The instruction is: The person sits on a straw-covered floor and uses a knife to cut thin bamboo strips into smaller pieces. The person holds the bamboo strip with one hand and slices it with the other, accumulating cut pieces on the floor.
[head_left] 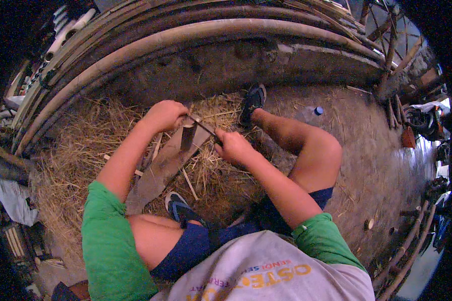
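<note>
My right hand (234, 149) is wrapped round the dark handle of a knife (202, 125). Its narrow blade slants up and left, across the top of a short bamboo piece (188, 136) that appears to stand on a wooden board (161, 173). At the blade's far end, my left hand (166, 117) is closed. Whether those fingers pinch the blade tip or the edge of the bamboo is hidden. The board lies slanting between my legs, over loose straw-like shavings.
Pale shavings (85, 145) cover the ground to the left and around the board. Long bamboo poles (211, 26) lie along a low wall at the back. A plastic bottle with a blue cap (318, 111) is beyond my right knee. Branches (409, 246) lie at the right.
</note>
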A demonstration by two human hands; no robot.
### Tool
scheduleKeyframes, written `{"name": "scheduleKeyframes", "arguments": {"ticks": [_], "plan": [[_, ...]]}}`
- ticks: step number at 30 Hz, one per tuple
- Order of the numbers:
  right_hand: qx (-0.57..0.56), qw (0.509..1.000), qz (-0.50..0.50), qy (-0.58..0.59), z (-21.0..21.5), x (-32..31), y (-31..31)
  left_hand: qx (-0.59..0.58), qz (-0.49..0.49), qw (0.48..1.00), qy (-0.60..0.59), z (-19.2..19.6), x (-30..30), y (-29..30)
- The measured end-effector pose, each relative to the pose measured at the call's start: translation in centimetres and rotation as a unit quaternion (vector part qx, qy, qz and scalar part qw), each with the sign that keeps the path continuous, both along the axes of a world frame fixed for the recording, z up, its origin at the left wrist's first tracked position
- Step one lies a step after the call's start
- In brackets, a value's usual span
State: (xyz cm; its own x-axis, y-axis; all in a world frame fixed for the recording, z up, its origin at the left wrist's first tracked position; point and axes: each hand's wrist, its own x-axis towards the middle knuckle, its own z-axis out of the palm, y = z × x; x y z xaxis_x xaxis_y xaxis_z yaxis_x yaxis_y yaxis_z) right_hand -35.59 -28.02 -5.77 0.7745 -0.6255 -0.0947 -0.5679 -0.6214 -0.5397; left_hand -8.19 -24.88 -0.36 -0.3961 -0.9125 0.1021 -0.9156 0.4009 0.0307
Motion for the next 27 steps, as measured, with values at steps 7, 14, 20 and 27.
{"name": "scheduleKeyframes", "arguments": {"ticks": [7,14,20,27], "plan": [[0.051,0.997,0.025,-0.06,-0.8,0.7,1.9,-0.077,0.067,0.989,0.108,3.1,-7.7,-2.5],[0.056,0.998,0.001,-0.033,-0.3,0.1,2.3,-0.09,0.039,0.974,0.206,-2.1,-3.0,-2.2],[0.056,0.998,0.023,0.004,0.1,-0.3,-0.1,0.098,0.029,0.995,0.011,-2.7,3.1,-0.1],[0.033,0.995,0.032,0.091,-4.1,-0.6,1.8,0.199,0.007,0.975,-0.1,-8.7,0.8,1.8]]}}
